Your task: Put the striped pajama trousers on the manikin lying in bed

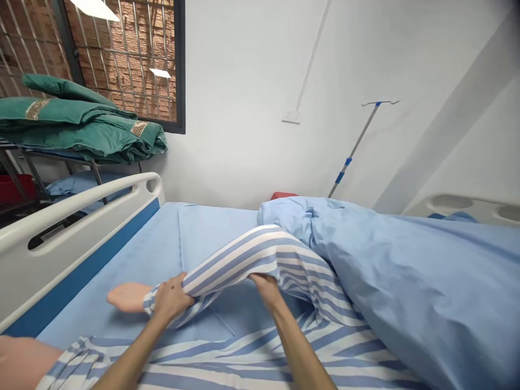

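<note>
A bent leg in blue-and-white striped trousers (pixel 239 252) rises off the bed, its knee raised. The smooth, pale foot (pixel 128 297) looks like a manikin's. My left hand (pixel 173 298) is wrapped round the lower leg just above the ankle, over the trouser cuff. Behind the bent knee, my right hand (pixel 266 287) grips the underside of the leg, its fingers partly hidden by the cloth. Nearer to me, the other striped leg (pixel 195 360) lies straight along the mattress, with its bare foot (pixel 26 360) at the lower left. A light blue quilt (pixel 390 260) covers the body from the thighs up.
The white footboard (pixel 93 208) borders the bed (pixel 215 216) on the left. Folded green bedding (pixel 89 127) is piled on a rack beneath a barred window (pixel 125 59). An IV pole (pixel 361 138) leans beyond the quilt, and a headboard (pixel 467 206) stands at the right.
</note>
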A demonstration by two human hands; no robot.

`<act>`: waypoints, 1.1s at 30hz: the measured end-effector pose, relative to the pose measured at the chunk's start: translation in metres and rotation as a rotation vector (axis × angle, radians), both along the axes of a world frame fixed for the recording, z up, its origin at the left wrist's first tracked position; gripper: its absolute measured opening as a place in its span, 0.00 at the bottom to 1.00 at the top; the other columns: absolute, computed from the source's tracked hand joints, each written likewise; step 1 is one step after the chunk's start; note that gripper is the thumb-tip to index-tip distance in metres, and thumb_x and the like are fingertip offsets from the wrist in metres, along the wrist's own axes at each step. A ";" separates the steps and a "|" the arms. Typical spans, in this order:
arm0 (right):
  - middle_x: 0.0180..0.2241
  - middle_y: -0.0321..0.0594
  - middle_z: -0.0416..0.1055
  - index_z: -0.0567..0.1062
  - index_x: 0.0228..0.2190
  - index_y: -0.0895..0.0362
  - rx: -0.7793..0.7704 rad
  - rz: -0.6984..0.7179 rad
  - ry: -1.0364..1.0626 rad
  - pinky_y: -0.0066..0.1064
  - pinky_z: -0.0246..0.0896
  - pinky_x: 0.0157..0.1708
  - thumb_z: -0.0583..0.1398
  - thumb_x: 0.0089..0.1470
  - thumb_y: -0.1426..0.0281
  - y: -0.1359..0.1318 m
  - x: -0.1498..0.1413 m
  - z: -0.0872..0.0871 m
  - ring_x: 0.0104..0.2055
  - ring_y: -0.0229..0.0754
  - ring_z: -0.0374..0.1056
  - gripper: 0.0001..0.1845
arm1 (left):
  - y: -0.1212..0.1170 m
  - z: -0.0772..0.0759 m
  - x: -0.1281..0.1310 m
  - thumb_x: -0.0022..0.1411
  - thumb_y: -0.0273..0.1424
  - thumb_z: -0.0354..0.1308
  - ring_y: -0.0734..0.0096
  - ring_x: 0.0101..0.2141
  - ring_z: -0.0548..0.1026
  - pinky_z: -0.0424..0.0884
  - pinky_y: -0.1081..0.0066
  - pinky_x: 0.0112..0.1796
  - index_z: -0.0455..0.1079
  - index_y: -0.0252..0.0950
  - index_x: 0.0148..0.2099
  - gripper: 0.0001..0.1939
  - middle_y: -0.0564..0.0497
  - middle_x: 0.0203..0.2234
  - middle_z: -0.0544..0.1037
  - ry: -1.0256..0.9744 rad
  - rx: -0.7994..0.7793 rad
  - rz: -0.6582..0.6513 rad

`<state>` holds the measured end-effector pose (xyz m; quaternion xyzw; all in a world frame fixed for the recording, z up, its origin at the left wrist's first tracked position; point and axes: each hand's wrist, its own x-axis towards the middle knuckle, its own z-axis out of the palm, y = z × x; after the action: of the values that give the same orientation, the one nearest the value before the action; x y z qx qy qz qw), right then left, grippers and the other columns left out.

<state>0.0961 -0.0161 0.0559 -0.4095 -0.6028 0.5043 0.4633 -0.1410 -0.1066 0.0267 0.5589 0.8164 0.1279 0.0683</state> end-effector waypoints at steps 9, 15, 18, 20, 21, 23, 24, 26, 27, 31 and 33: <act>0.30 0.38 0.75 0.77 0.33 0.56 0.112 -0.039 0.194 0.40 0.56 0.49 0.60 0.38 0.70 0.009 0.018 0.015 0.45 0.49 0.66 0.15 | 0.011 -0.008 0.042 0.44 0.37 0.57 0.60 0.37 0.73 0.61 0.69 0.35 0.64 0.42 0.38 0.16 0.52 0.33 0.77 -0.086 0.071 0.033; 0.28 0.38 0.74 0.76 0.26 0.56 0.032 0.007 0.042 0.39 0.57 0.48 0.61 0.38 0.66 -0.009 0.007 0.011 0.41 0.48 0.66 0.09 | -0.007 0.019 -0.016 0.44 0.34 0.56 0.59 0.39 0.73 0.62 0.68 0.37 0.65 0.42 0.41 0.17 0.50 0.37 0.77 0.069 -0.014 -0.012; 0.29 0.37 0.73 0.75 0.24 0.56 -0.033 0.065 0.006 0.37 0.59 0.45 0.61 0.38 0.66 -0.021 -0.011 -0.005 0.39 0.46 0.66 0.08 | -0.019 0.044 -0.057 0.44 0.32 0.54 0.58 0.40 0.72 0.61 0.65 0.40 0.65 0.41 0.43 0.19 0.48 0.38 0.76 0.213 -0.046 -0.036; 0.30 0.37 0.73 0.74 0.24 0.56 -0.135 0.151 0.008 0.36 0.59 0.44 0.59 0.38 0.67 -0.030 -0.025 -0.022 0.39 0.46 0.66 0.07 | -0.025 0.063 -0.080 0.45 0.29 0.52 0.56 0.41 0.72 0.60 0.62 0.41 0.66 0.40 0.43 0.19 0.46 0.39 0.76 0.309 -0.046 -0.084; 0.30 0.38 0.73 0.73 0.23 0.56 -0.208 0.212 0.017 0.36 0.60 0.44 0.59 0.38 0.67 -0.035 -0.032 -0.031 0.39 0.46 0.66 0.07 | -0.028 0.071 -0.088 0.46 0.28 0.51 0.56 0.41 0.71 0.59 0.61 0.42 0.66 0.40 0.43 0.18 0.45 0.39 0.76 0.358 -0.040 -0.117; 0.32 0.40 0.72 0.73 0.24 0.56 -0.343 0.346 0.038 0.37 0.63 0.40 0.58 0.37 0.69 -0.044 -0.043 -0.047 0.40 0.48 0.67 0.07 | -0.031 0.085 -0.097 0.47 0.26 0.50 0.54 0.41 0.70 0.58 0.58 0.44 0.67 0.38 0.43 0.18 0.43 0.38 0.76 0.438 -0.036 -0.169; 0.33 0.41 0.72 0.73 0.25 0.55 -0.393 0.405 0.052 0.38 0.64 0.38 0.58 0.36 0.69 -0.047 -0.047 -0.053 0.41 0.49 0.67 0.08 | -0.031 0.090 -0.099 0.47 0.25 0.50 0.54 0.41 0.70 0.57 0.57 0.44 0.67 0.37 0.43 0.18 0.43 0.37 0.75 0.458 -0.045 -0.183; 0.34 0.42 0.71 0.72 0.25 0.54 -0.454 0.470 0.067 0.37 0.65 0.35 0.58 0.37 0.69 -0.052 -0.051 -0.063 0.43 0.50 0.67 0.07 | -0.032 0.095 -0.099 0.46 0.24 0.51 0.54 0.41 0.69 0.56 0.56 0.45 0.67 0.37 0.43 0.18 0.42 0.36 0.75 0.459 -0.071 -0.195; 0.34 0.42 0.71 0.71 0.24 0.54 -0.470 0.478 0.057 0.37 0.65 0.35 0.58 0.38 0.68 -0.053 -0.053 -0.066 0.44 0.50 0.67 0.06 | -0.032 0.095 -0.098 0.45 0.24 0.51 0.54 0.41 0.69 0.56 0.56 0.45 0.67 0.37 0.43 0.19 0.42 0.36 0.75 0.451 -0.081 -0.193; 0.33 0.45 0.71 0.69 0.20 0.55 -0.468 0.458 -0.026 0.38 0.66 0.35 0.56 0.43 0.65 -0.051 -0.055 -0.067 0.46 0.52 0.67 0.07 | -0.032 0.089 -0.096 0.46 0.24 0.51 0.55 0.41 0.69 0.56 0.57 0.45 0.66 0.37 0.44 0.19 0.43 0.37 0.75 0.438 -0.082 -0.176; 0.34 0.46 0.71 0.70 0.21 0.55 -0.435 0.411 0.033 0.39 0.66 0.35 0.56 0.43 0.64 -0.049 -0.056 -0.061 0.45 0.53 0.68 0.08 | -0.032 0.086 -0.096 0.47 0.24 0.50 0.55 0.41 0.69 0.56 0.57 0.45 0.66 0.38 0.45 0.20 0.43 0.37 0.75 0.425 -0.074 -0.154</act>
<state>0.0401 -0.0648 -0.0047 -0.3600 -0.5434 0.7114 0.2626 -0.2373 -0.1384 0.1132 0.6311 0.7715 -0.0283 -0.0751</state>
